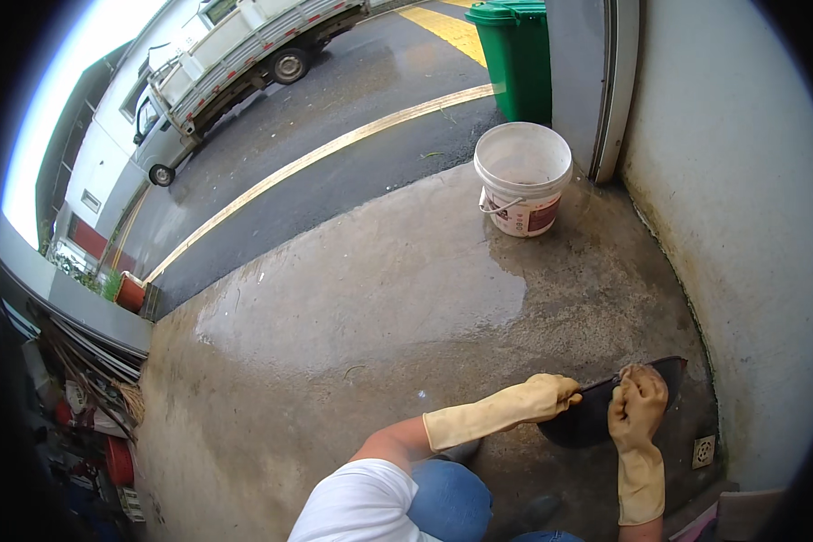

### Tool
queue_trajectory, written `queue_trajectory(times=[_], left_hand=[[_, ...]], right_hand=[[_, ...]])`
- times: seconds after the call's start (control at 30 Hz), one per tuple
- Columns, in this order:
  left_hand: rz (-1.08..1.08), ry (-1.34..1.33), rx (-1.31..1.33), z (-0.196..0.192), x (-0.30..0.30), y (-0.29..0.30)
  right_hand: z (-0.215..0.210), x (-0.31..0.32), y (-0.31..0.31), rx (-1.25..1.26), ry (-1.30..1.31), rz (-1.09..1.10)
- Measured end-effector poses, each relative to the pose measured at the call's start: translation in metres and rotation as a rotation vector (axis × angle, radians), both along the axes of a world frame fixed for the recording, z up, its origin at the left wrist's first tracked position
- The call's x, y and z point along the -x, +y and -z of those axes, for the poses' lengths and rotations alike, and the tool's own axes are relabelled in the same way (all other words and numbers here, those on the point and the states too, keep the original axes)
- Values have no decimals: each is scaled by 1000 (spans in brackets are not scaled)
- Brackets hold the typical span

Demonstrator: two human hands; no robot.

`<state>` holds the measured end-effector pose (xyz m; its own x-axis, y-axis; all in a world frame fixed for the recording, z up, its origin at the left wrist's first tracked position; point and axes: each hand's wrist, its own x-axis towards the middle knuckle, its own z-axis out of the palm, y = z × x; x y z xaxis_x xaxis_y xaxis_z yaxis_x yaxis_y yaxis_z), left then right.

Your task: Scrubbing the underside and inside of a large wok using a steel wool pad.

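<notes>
Low in front of me, at the lower right, is a black, basin-like object (580, 428) with a thin rim, partly covered by my hands. My left hand (551, 397), in a long cream rubber glove, is closed on the left end of its rim. My right hand (640, 406) wears a matching glove, browned with dirt at the fingers. Its fingers are curled closed at the rim's middle, with a small dark bit showing at the fingertips. The inside of the black object is mostly hidden.
A white plastic bucket (524, 185) with a wire handle stands on the wet concrete floor (334, 334). Behind it is a green wheeled bin (513, 63). A wall (723, 181) runs along the right, near a floor drain (703, 452). Clutter (81, 406) lines the left; a truck (244, 68) stands outside.
</notes>
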<state>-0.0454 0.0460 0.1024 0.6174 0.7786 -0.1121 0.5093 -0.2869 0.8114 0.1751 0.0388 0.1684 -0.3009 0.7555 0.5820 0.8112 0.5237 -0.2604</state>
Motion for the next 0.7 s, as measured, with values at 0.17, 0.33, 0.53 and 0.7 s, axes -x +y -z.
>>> queue_trajectory(times=[0.17, 0.33, 0.53, 0.7], left_hand=[[-33, 45, 31, -2, -2, 1], [-52, -18, -33, 8, -1, 4], [-67, 11, 16, 7, 0, 2], [-69, -81, -62, 9, 9, -6]], right_hand=[[2, 5, 7, -19, 279, 206], [7, 25, -9, -20, -62, -50], [22, 12, 9, -28, 247, 193], [19, 42, -26, 81, -72, -96]])
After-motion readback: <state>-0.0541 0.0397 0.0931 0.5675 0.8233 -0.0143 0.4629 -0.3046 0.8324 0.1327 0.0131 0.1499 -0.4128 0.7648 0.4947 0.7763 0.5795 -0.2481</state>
